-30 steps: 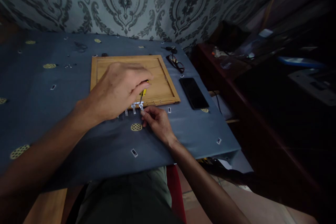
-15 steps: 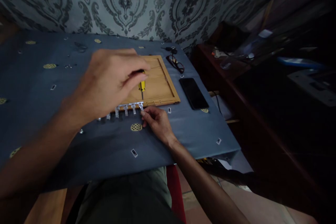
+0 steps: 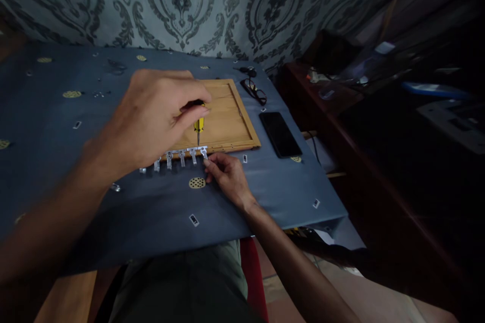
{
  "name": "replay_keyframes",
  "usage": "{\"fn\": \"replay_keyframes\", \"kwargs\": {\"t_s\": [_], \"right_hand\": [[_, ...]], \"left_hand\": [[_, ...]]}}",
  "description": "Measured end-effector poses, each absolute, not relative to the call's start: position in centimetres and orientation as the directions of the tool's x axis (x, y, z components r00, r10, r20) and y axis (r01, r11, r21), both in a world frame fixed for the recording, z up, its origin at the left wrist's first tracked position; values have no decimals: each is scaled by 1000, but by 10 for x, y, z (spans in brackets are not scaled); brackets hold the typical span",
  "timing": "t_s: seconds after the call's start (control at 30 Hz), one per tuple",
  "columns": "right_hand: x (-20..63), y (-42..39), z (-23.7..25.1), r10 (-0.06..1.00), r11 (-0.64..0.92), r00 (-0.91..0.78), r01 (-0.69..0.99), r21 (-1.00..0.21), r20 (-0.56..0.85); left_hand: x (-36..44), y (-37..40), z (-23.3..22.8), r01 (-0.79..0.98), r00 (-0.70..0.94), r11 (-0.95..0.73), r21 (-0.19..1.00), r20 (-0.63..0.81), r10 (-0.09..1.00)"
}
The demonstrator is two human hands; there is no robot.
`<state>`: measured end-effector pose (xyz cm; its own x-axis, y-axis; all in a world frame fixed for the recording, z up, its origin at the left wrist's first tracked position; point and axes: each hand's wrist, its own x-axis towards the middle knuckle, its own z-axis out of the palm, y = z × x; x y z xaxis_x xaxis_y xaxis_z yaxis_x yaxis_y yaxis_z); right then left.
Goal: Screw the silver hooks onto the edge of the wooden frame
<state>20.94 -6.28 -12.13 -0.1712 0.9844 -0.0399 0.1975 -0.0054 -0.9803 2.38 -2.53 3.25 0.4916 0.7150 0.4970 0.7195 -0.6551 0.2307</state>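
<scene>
Grey fabric with dark medallion patterns (image 3: 180, 5) hung behind a table covered in dark-blue printed cloth (image 3: 273, 197), whose near edge ran just before the person's lap. Seen from the head, a light-brown framed wooden panel (image 3: 223, 113) lay flat on it, silvery T-shaped fittings (image 3: 182, 157) in a row along its near edge, their stems jutting out over the cloth. The left hand (image 3: 159, 113) pinched a yellow-handled screwdriver (image 3: 199, 125) upright, shaft downward beside the rightmost fitting (image 3: 204, 151); whether the tip touched, I could not tell. The right hand (image 3: 229, 176), thumb and forefinger pressed together, pinched that fitting's lower end. A wide strip of cloth separated the panel from the table's near edge; a narrower one separated it from a black rectangular phone (image 3: 280, 135) by the slanting right edge.
</scene>
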Motion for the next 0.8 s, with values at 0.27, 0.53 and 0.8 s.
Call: {"fn": "replay_keyframes", "kwargs": {"t_s": [0.27,0.53,0.8], "right_hand": [[210,-64,-119,984,-1,-177,198,-980,-37],[209,-63,-121,984,-9,-173,206,-978,-46],[208,-62,-123,986,-17,-159,179,-984,-46]], "left_hand": [[24,-24,32,734,534,-657,170,452,714],[22,-25,36,745,520,-638,193,431,737],[7,-23,46,783,421,-575,239,477,771]]}}
